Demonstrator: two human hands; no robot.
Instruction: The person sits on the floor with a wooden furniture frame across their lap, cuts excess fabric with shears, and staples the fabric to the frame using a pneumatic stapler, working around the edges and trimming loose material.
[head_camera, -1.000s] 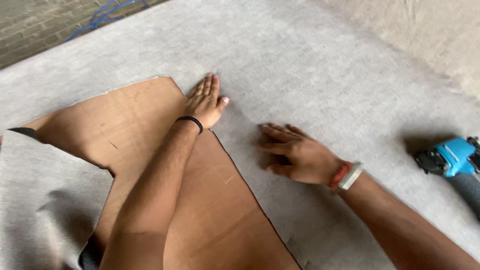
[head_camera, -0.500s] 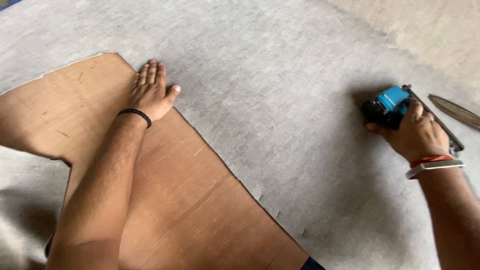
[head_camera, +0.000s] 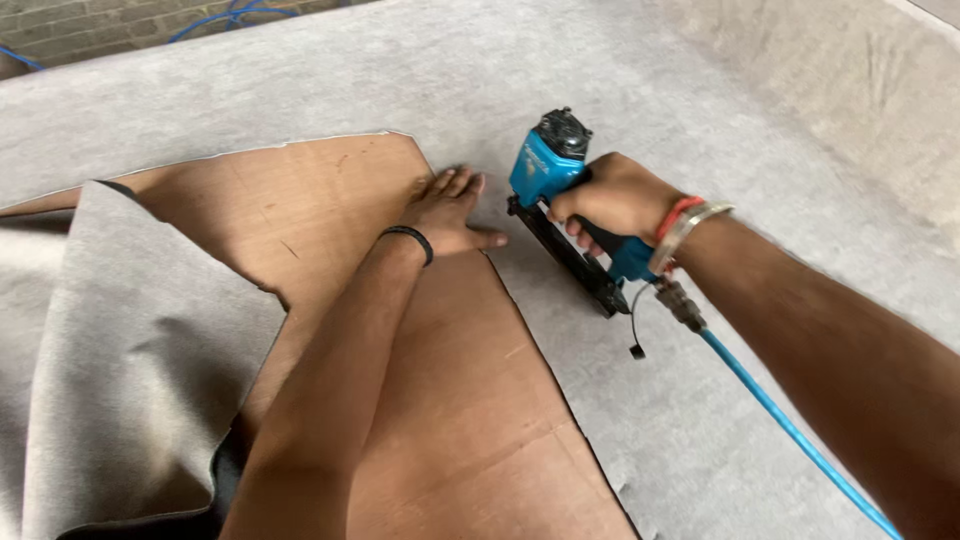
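fingers of the right hand wrap the grip of the blue staple gun, nose down on grey fabric beside the brown board. it looks heavy and rigid. left hand lies flat on the board's edge, fingers pressed together.

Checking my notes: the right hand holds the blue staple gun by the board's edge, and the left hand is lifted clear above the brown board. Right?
Not quite. The head view shows the left hand pressed flat on the brown board, not lifted. The right hand does hold the blue staple gun there.
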